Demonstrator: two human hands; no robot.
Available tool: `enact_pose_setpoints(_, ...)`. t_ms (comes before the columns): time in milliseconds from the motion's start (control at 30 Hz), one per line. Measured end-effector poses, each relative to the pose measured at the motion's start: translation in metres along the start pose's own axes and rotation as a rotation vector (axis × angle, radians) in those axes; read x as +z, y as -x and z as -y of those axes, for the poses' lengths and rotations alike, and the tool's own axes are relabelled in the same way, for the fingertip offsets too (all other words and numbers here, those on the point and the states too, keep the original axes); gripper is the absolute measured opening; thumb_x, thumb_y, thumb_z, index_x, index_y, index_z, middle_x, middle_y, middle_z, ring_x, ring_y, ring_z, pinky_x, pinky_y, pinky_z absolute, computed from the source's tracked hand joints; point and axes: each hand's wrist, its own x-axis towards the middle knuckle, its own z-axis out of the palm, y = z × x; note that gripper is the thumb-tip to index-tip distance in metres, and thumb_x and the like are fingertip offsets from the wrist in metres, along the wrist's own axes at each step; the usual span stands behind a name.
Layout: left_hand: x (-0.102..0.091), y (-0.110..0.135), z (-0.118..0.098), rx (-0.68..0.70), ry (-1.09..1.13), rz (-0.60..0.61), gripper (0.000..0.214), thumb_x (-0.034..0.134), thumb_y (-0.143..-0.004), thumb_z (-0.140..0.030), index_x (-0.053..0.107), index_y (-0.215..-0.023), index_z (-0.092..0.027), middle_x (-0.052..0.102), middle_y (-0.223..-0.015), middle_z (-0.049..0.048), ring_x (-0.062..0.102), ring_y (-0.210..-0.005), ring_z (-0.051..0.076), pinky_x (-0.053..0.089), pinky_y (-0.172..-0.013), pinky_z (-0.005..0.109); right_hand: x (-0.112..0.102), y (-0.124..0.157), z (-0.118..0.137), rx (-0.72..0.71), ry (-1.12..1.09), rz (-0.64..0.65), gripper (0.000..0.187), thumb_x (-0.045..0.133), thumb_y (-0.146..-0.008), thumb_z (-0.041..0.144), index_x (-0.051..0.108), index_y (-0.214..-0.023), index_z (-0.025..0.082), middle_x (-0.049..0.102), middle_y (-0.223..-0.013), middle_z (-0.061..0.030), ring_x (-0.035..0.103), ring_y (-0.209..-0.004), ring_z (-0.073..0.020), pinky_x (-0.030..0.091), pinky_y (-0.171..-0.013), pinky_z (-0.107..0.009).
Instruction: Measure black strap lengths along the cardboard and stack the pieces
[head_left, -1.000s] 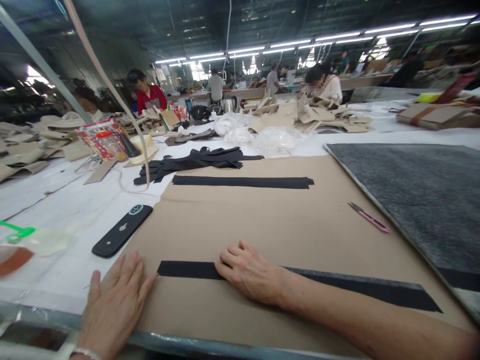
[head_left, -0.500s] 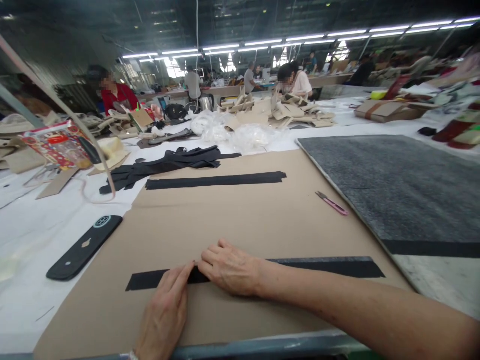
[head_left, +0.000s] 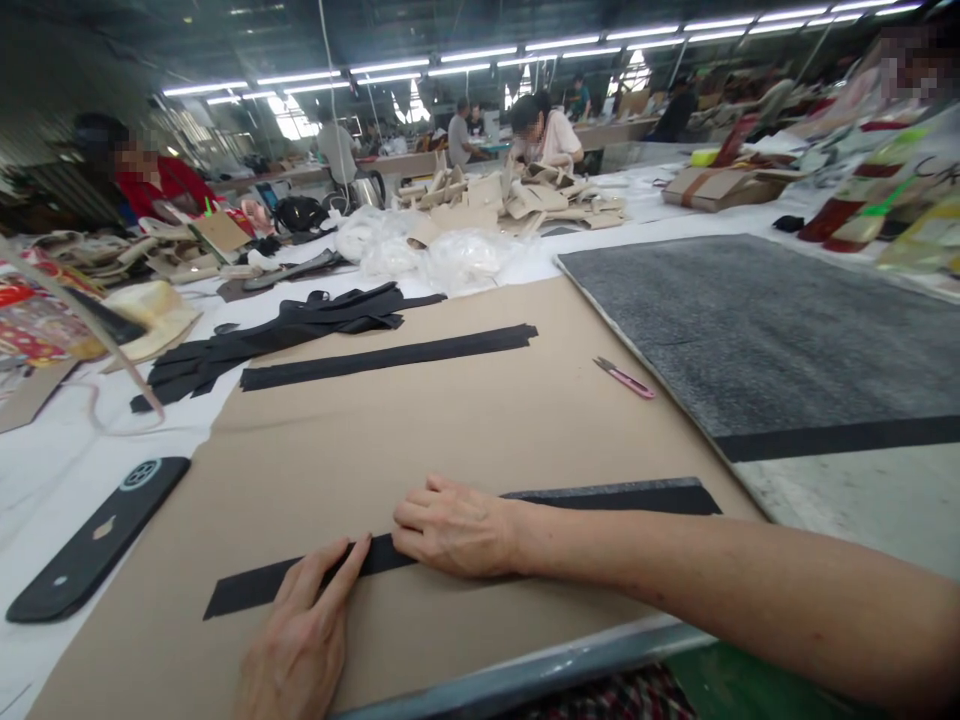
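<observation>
A long black fabric strip [head_left: 615, 495] lies across the near part of a brown cardboard sheet [head_left: 420, 420]. My right hand [head_left: 454, 525] rests flat on the strip's middle, fingers stretched out and pressing it down. My left hand [head_left: 304, 635] lies open beside it, its fingertips touching the strip just left of my right hand. A second black strip [head_left: 386, 356] lies along the far part of the cardboard. Beyond it sits a pile of black fabric pieces [head_left: 277, 330].
Pink thread snips [head_left: 624, 378] lie at the cardboard's right edge, beside a grey felt mat [head_left: 757, 320]. A black oblong tool [head_left: 94, 540] lies on the white table at left. Clear plastic bags [head_left: 442, 255] and beige cut pieces [head_left: 517, 195] sit farther back, where other people work.
My left hand moved from the cardboard's left edge to the strip, beside my right hand. The view swung right, so everything shifted left in the picture.
</observation>
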Motion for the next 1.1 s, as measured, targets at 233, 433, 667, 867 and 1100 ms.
enact_pose_setpoints(233, -0.002, -0.003, -0.003, -0.001, -0.037, 0.033, 0.063, 0.035, -0.085, -0.012, 0.029, -0.143, -0.036, 0.055, -0.115, 0.005, 0.055, -0.103, 0.02, 0.053, -0.083, 0.031, -0.005, 0.012, -0.004, 0.017, -0.028, 0.008, 0.017, 0.04, -0.097, 0.018, 0.055, -0.09, 0.016, 0.051, -0.087, -0.0031, 0.046, -0.078, -0.017, 0.033, -0.067, -0.034)
enact_pose_setpoints(433, -0.005, -0.004, -0.006, 0.01, -0.089, 0.062, 0.069, 0.035, -0.083, -0.006, 0.024, -0.144, -0.038, 0.054, -0.113, 0.006, 0.055, -0.102, 0.021, 0.054, -0.079, 0.031, -0.006, 0.015, -0.004, -0.001, -0.013, 0.007, 0.016, 0.04, -0.096, 0.017, 0.055, -0.091, 0.015, 0.052, -0.089, -0.0034, 0.045, -0.08, -0.0173, 0.033, -0.067, -0.034)
enact_pose_setpoints(667, -0.009, -0.006, -0.008, 0.045, -0.161, 0.1, 0.078, 0.034, -0.08, 0.001, 0.019, -0.145, -0.039, 0.052, -0.112, 0.0065, 0.055, -0.101, 0.02, 0.054, -0.077, 0.029, -0.011, 0.031, -0.005, 0.013, 0.004, 0.022, 0.02, 0.036, -0.098, 0.017, 0.055, -0.092, 0.015, 0.053, -0.089, -0.0044, 0.045, -0.08, -0.0174, 0.031, -0.068, -0.034)
enact_pose_setpoints(867, -0.007, -0.006, -0.008, 0.06, -0.25, 0.108, 0.082, 0.038, -0.079, 0.004, 0.019, -0.144, -0.041, 0.052, -0.113, 0.0054, 0.055, -0.103, 0.019, 0.054, -0.077, 0.026, -0.018, 0.051, -0.007, 0.048, 0.029, 0.031, 0.02, 0.036, -0.098, 0.017, 0.055, -0.093, 0.015, 0.052, -0.089, -0.0041, 0.044, -0.08, -0.0174, 0.031, -0.068, -0.035)
enact_pose_setpoints(1100, 0.0, -0.005, 0.003, 0.163, -0.271, 0.042, 0.08, 0.039, -0.076, 0.003, 0.023, -0.144, -0.038, 0.052, -0.112, 0.0093, 0.057, -0.099, 0.022, 0.052, -0.081, 0.037, -0.028, 0.076, -0.007, 0.071, 0.069, 0.056, 0.019, 0.037, -0.097, 0.015, 0.055, -0.096, 0.014, 0.052, -0.089, -0.0042, 0.043, -0.08, -0.0172, 0.032, -0.072, -0.034)
